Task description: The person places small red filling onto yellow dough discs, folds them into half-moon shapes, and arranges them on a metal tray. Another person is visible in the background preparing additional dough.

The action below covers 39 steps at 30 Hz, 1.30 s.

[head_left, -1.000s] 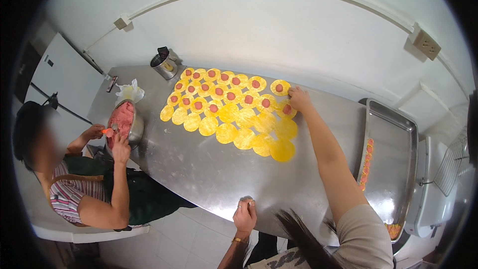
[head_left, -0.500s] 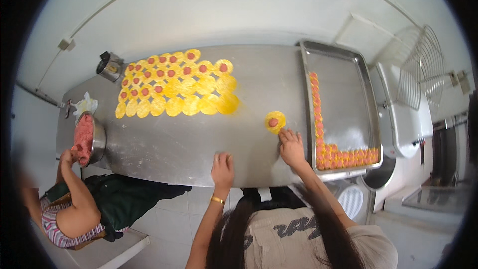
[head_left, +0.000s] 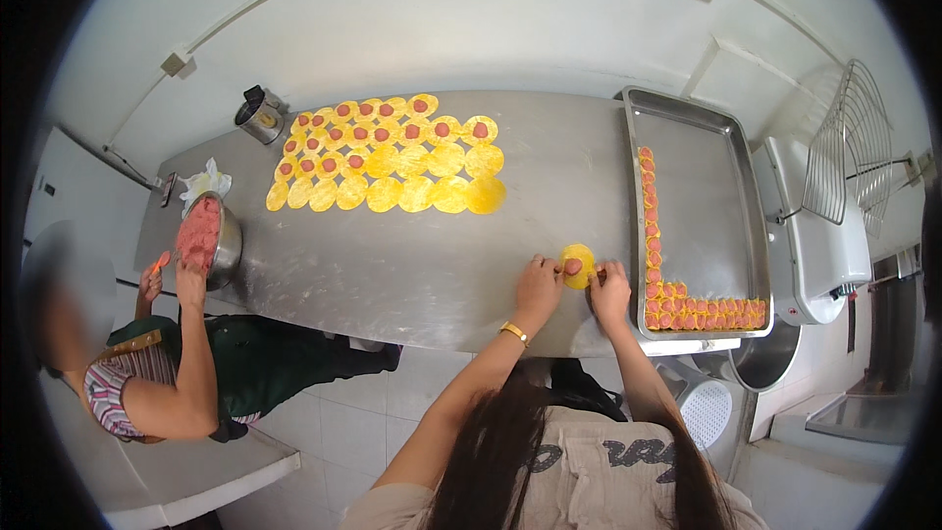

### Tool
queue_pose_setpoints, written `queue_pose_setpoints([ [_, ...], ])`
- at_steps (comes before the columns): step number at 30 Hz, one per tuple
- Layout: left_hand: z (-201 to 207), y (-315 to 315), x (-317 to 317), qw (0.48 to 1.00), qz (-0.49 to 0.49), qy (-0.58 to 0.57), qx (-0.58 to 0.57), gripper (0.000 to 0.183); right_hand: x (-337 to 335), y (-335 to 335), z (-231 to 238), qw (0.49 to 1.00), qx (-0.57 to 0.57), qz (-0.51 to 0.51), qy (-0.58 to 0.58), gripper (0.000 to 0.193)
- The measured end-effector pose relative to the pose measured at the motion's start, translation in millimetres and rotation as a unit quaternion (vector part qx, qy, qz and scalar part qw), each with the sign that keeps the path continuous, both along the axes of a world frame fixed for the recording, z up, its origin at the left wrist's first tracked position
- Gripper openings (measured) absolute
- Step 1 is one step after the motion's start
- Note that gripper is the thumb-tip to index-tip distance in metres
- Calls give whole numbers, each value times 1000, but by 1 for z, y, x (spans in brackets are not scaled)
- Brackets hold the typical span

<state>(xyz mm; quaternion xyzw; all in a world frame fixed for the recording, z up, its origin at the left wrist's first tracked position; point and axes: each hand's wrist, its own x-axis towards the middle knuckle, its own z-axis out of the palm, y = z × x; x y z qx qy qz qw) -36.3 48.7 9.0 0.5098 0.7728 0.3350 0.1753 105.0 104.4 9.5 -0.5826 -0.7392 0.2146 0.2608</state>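
A round yellow dumpling wrapper [head_left: 586, 253] with a ball of pink filling [head_left: 573, 266] lies on the steel table in front of me. My left hand [head_left: 539, 291] pinches its left edge, and my right hand [head_left: 610, 291] pinches the right edge. Further left, rows of overlapping yellow wrappers [head_left: 416, 194] cover part of the table. Many of these carry a pink ball; several at the near and right side are bare. Right of my hands stands a deep metal tray [head_left: 699, 206], with finished dumplings [head_left: 706, 314] lined along its left and near sides.
At the left, a co-worker [head_left: 182, 373] holds an orange-handled tool [head_left: 160, 262] and reaches into a steel bowl of pink filling [head_left: 199, 234]. A metal canister [head_left: 261, 118] stands by the wall. Beyond the tray are a white appliance [head_left: 810, 236] and wire racks [head_left: 839, 152].
My left hand has moved right to the wrapper, and both hands now pinch its edges. The co-worker's hands have separated, one raising the orange-handled tool. The whole view has shifted.
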Motion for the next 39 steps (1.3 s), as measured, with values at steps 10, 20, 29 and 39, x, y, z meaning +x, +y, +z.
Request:
queue_pose_setpoints([
  [10, -26, 4, 2, 948, 110, -297, 32, 26, 8, 8, -15, 842, -334, -22, 423, 24],
  [20, -12, -4, 2, 820, 41, -570, 24, 37, 7, 0, -3, 765, -392, 5, 511, 28],
  [29, 17, -3, 2, 802, 43, -596, 11, 14, 8, 5, 9, 761, -361, -4, 538, 20],
  [39, 33, -18, 4, 791, 12, -605, 91, 19, 15, 4, 23, 875, -287, 83, 382, 28],
])
